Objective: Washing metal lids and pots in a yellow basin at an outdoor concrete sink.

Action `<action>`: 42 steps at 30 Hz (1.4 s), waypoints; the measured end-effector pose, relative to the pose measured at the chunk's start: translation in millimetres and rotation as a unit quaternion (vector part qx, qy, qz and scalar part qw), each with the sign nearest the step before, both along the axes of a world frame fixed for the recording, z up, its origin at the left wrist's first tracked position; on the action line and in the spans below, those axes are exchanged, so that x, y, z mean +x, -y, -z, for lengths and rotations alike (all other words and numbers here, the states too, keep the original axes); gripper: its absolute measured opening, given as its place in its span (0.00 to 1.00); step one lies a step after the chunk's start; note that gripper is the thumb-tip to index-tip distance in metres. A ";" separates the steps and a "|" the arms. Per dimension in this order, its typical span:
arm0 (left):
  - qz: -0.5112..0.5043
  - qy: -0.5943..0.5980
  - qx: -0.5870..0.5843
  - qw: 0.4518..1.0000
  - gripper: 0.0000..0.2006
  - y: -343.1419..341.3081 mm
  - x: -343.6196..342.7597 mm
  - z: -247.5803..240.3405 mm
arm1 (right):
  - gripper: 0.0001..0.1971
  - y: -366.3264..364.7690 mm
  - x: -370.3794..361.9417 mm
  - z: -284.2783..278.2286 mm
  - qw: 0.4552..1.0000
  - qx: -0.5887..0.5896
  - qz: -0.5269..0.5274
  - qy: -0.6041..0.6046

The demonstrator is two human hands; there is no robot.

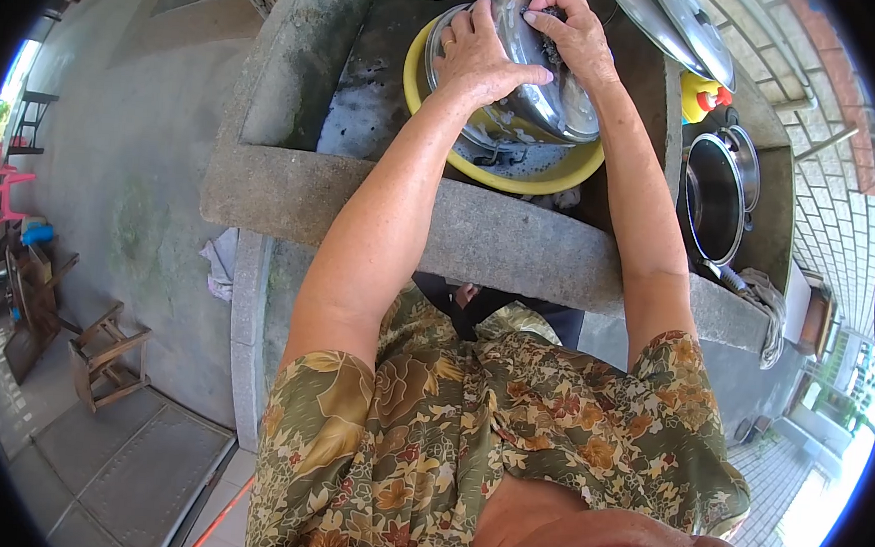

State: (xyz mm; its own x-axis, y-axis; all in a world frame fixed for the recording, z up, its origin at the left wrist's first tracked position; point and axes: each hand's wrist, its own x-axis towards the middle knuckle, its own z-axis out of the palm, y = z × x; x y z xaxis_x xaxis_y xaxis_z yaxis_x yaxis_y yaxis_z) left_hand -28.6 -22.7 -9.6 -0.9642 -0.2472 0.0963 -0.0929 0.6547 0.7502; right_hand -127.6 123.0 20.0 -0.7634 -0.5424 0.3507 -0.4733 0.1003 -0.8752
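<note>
A shiny metal pot, wet with suds, lies tilted inside a yellow plastic basin in a concrete sink. My left hand holds its near left side, with fingers spread over the curved metal and the thumb stretched to the right. Farther back, my right hand bends its fingers over a dark, rough scouring pad against the pot's surface. Most of the pad is hidden under the fingers. Foamy water shows in the basin below the pot.
Metal lids lean at the back right, by a yellow bottle with a red cap. Right of the sink stand a dark-insided pot and a grey cloth. Another cloth hangs at left. A wooden stool stands lower left.
</note>
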 end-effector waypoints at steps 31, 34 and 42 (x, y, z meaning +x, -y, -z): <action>-0.004 0.017 0.008 1.000 0.63 -3.6 1.6 -5.3 | 0.04 7.1 15.4 -17.8 0.972 0.110 -0.012 -0.208; 0.001 -0.018 0.000 1.000 0.64 6.1 0.2 4.1 | 0.04 13.1 10.9 -25.4 0.987 0.118 0.040 -0.097; 0.008 0.019 0.023 1.000 0.64 5.3 0.2 0.2 | 0.03 12.6 -14.8 1.1 0.993 0.030 0.114 0.007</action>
